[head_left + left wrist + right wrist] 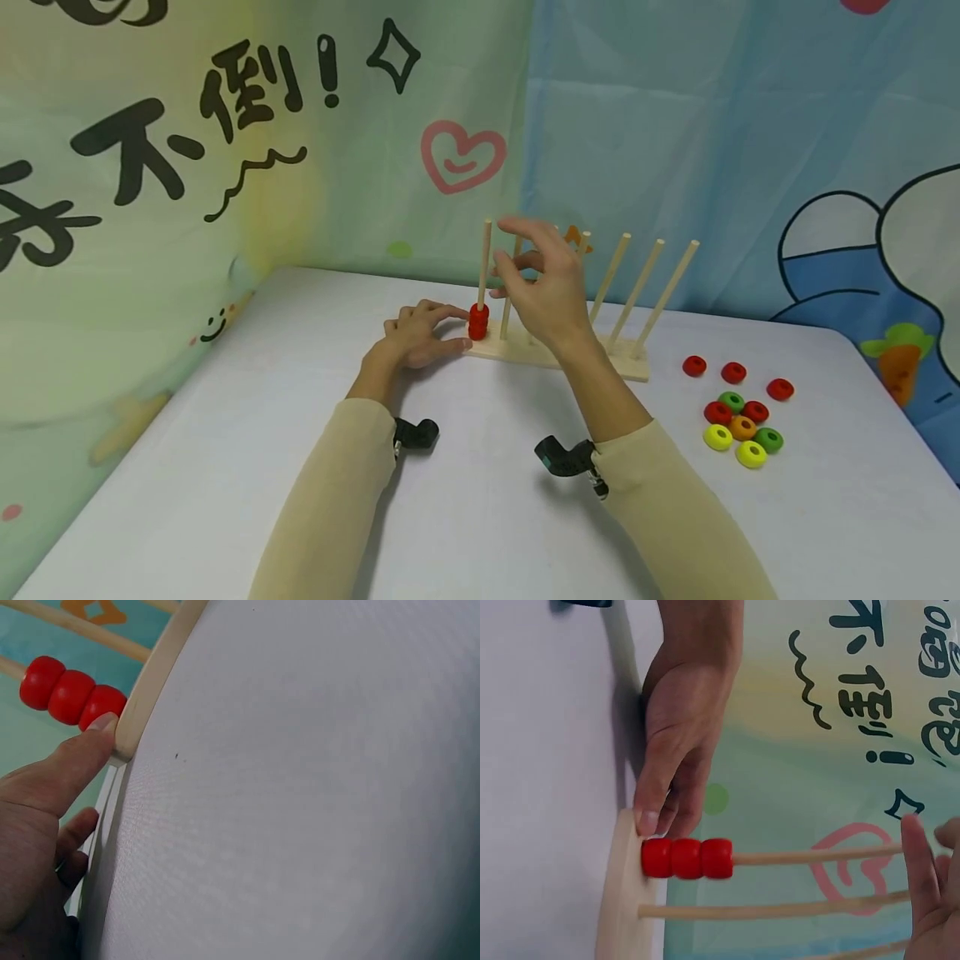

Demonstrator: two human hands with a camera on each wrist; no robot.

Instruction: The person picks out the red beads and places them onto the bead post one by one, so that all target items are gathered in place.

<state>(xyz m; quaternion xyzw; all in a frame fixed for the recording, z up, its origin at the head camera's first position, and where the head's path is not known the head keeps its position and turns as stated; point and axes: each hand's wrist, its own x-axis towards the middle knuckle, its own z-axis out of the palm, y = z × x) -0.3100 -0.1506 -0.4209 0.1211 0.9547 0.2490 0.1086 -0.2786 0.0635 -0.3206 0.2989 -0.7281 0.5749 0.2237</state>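
Observation:
A wooden peg stand (517, 352) with several upright pegs sits toward the back of the table. Three red beads (687, 859) are stacked at the bottom of its leftmost peg (483, 262). My left hand (420, 335) holds the left end of the base, the thumb (88, 754) at the edge beside the lowest bead and the other fingers behind. Up by the top of that same peg is my right hand (553, 292), its thumb and index finger apart with nothing between them. The other pegs in view bear no beads; my right hand partly hides some of them.
Loose beads lie right of the stand: several red (733, 372), two green (768, 440), two yellow (752, 454) and one orange (742, 428). A printed curtain (637, 108) hangs behind the white table (480, 517). Each wrist wears a small black camera.

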